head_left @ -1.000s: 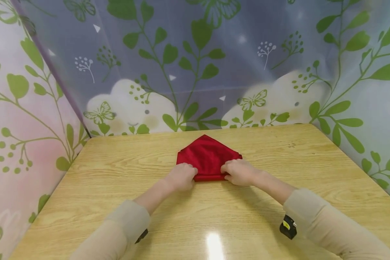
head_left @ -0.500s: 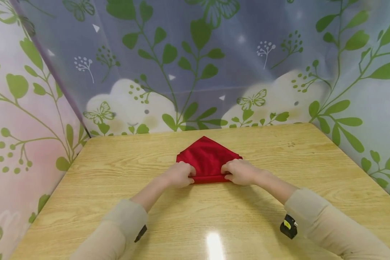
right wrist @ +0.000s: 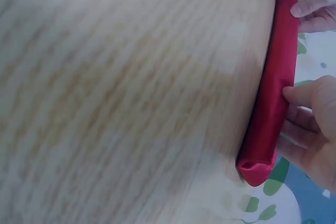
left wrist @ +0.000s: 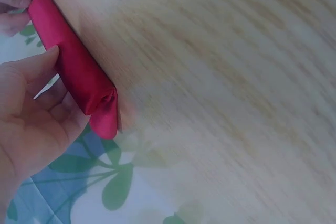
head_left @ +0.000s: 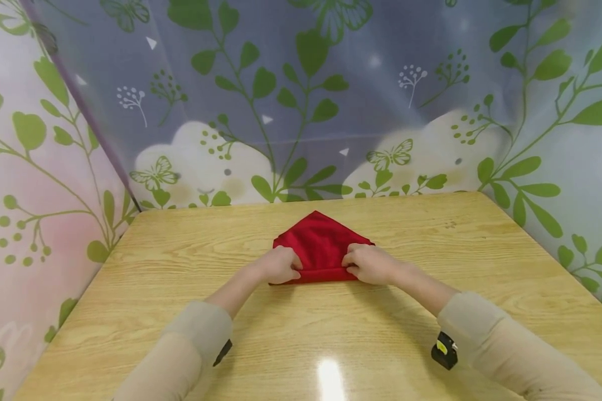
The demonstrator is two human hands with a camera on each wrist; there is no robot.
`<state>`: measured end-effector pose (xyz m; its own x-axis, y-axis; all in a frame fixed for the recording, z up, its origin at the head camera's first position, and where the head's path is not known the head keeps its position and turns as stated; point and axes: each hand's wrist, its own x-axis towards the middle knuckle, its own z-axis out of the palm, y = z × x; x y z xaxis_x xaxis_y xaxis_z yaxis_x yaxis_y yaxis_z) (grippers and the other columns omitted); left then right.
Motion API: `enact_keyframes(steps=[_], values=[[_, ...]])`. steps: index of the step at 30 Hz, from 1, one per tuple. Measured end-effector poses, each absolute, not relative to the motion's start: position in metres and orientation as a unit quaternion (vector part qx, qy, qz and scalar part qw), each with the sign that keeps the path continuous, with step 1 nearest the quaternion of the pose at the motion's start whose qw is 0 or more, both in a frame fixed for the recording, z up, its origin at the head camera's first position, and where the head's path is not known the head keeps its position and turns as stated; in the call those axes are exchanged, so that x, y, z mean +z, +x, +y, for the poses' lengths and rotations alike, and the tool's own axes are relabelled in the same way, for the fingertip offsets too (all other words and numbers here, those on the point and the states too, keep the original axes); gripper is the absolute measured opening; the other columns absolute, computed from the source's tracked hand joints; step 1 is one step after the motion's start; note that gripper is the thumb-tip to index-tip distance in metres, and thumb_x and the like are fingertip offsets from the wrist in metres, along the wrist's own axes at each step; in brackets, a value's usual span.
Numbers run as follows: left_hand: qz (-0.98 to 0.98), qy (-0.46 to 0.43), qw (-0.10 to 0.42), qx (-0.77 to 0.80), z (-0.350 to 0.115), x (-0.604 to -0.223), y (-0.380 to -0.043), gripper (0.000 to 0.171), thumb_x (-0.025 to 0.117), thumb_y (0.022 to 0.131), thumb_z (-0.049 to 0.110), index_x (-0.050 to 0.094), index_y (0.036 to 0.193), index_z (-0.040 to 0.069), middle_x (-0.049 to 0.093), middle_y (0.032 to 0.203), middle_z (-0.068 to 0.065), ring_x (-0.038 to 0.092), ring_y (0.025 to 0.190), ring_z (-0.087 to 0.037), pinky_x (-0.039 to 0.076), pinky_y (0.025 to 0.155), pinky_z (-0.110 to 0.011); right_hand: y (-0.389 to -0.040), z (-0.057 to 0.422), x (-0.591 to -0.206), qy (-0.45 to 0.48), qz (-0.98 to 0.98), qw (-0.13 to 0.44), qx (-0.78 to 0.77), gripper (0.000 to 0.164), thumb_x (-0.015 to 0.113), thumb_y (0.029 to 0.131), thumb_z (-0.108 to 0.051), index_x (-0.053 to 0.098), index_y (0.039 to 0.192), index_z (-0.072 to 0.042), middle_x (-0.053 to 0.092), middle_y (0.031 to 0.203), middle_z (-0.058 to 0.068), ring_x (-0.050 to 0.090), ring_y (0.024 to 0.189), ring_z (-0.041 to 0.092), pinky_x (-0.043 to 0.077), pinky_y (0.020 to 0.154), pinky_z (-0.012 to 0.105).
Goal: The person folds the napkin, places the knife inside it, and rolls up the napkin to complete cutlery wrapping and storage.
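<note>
A shiny red cloth (head_left: 323, 239) lies on the wooden table, its far corner pointing away and its near edge folded into a thick roll (left wrist: 76, 59). The left hand (head_left: 280, 265) holds the left part of that roll, thumb on the near side and curled fingers behind, as the left wrist view shows. Toward the other end, the right hand (head_left: 372, 264) pinches the roll in the same way. Layered folds show at the roll's open end (right wrist: 255, 169) in the right wrist view. The fingertips behind the roll are partly hidden.
The pale wooden table (head_left: 190, 245) reaches back to a blue printed curtain (head_left: 301, 100) with leaves and butterflies. Similar printed cloth walls stand at both sides. A small black device (head_left: 445, 350) hangs under the right sleeve.
The cloth's far corner has come slightly nearer the person. The left hand has shifted a little along the rolled edge, uncovering its left end; the right hand has hardly moved.
</note>
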<state>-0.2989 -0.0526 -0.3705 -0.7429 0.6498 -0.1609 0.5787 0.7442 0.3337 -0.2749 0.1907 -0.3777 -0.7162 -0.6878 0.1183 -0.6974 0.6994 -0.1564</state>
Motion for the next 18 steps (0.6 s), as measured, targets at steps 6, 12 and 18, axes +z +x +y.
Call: enact_keyframes(steps=[6,12,18], values=[[0.931,0.317,0.134,0.125,-0.050,-0.369,-0.297,0.016,0.061,0.086,0.010,0.072,0.097,0.005,0.069,0.093,-0.005,0.060,0.094,-0.021,0.047,0.083,-0.033,-0.273,0.188,-0.381,0.345,-0.935,0.065,0.054,0.007,0.067,0.080,-0.006,0.068,0.086,-0.010,0.060,0.082,0.002,0.060,0.078,0.019,0.050,0.067,0.033],[0.935,0.327,0.085,0.103,-0.047,-0.373,-0.293,0.032,0.058,0.083,0.006,0.051,0.053,0.013,0.037,0.048,0.007,0.036,0.062,-0.012,0.032,0.056,-0.024,-0.270,0.186,-0.382,0.351,-0.931,0.095,0.025,0.011,0.070,0.079,-0.010,0.059,0.081,-0.014,0.054,0.078,-0.002,0.057,0.073,0.015,0.048,0.057,0.030],[0.941,0.335,0.013,0.052,-0.045,-0.375,-0.286,0.016,0.061,0.080,0.006,0.051,0.069,0.012,0.048,0.059,0.003,0.052,0.063,-0.016,0.041,0.053,-0.030,-0.265,0.187,-0.383,0.374,-0.920,0.112,-0.010,0.024,0.076,0.075,-0.018,0.059,0.091,-0.011,0.051,0.082,0.000,0.056,0.075,0.017,0.047,0.057,0.029]])
